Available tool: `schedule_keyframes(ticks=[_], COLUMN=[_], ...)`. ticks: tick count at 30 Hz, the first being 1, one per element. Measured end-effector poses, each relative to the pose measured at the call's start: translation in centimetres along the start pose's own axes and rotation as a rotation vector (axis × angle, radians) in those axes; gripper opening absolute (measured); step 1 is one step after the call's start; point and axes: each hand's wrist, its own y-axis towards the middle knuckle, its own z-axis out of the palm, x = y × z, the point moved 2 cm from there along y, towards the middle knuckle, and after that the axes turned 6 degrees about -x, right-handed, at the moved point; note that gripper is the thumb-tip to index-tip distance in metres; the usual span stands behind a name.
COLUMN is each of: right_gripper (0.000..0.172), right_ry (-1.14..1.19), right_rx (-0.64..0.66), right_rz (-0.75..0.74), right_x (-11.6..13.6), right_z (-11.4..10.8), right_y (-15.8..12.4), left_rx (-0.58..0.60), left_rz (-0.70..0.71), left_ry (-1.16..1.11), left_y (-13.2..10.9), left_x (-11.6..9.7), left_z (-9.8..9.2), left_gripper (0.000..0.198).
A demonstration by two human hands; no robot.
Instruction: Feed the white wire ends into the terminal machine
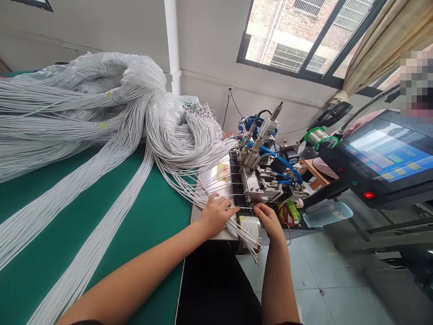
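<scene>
My left hand point(216, 217) rests over a bundle of thin white cables point(244, 234), whose ends hang past it at the table's edge. Its fingers are closed about one white cable point(246, 208), which runs across the end of a black fixture strip point(237, 183). At the far end of that cable my right hand point(269, 220) pinches the tip between thumb and fingers. Just beyond both hands stands a machine point(253, 174) with metal cylinders and blue air tubes. Several other cables lead into the strip, side by side.
Large cable bundles point(125, 131) with plastic wrap cover the green table point(149, 225). To the right are red-handled scissors point(287, 215), a clear blue tray point(328, 214), a solder wire spool point(320, 137) and a touch screen point(394, 149). Another person is partly visible behind the screen.
</scene>
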Motion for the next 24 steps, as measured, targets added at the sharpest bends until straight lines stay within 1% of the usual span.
schedule_keyframes(ticks=[2,5,7,10,13,15,17,19,21,22,24], right_gripper=[0.031,0.030,0.030,0.033,0.037,0.039,0.040,0.039,0.037,0.037,0.037], right_ry=[0.084,0.214,0.260,0.269,0.263,0.211,0.102,-0.020,-0.094,-0.118,-0.164], right_rx=[-0.013,-0.091,-0.122,-0.128,-0.128,-0.127,-0.149,-0.187,-0.200,-0.184,-0.095], right_rz=[0.053,0.156,0.200,0.215,0.218,0.192,0.125,0.050,0.018,0.021,0.018], right_x=[-0.4,-1.1,-1.5,-1.6,-1.4,-1.2,-0.9,-0.2,0.8,1.5,2.8], right_z=[0.2,0.8,1.2,1.5,1.3,0.9,0.2,-0.6,-1.6,-2.0,-2.8], right_y=[0.1,0.1,0.1,0.0,-0.4,-0.7,-1.0,-1.6,-2.4,-2.8,-3.8], left_rx=[0.027,0.058,0.070,0.077,0.066,0.051,0.031,0.010,-0.005,-0.008,-0.004], left_rz=[-0.007,-0.020,-0.031,-0.042,-0.048,-0.055,-0.061,-0.056,-0.050,-0.049,-0.052], left_ry=[-0.006,-0.033,-0.049,-0.058,-0.061,-0.056,-0.047,-0.040,-0.039,-0.040,-0.045], left_y=[0.0,0.0,-0.1,-0.1,-0.1,-0.2,-0.2,-0.2,-0.1,-0.1,-0.2], left_x=[0.0,0.1,0.1,0.2,0.2,0.2,0.2,0.2,0.1,0.2,0.2], left_z=[0.1,0.2,0.3,0.3,0.3,0.3,0.3,0.3,0.3,0.3,0.3], left_gripper=[0.048,0.052,0.056,0.057,0.055,0.053,0.051,0.049,0.049,0.048,0.048])
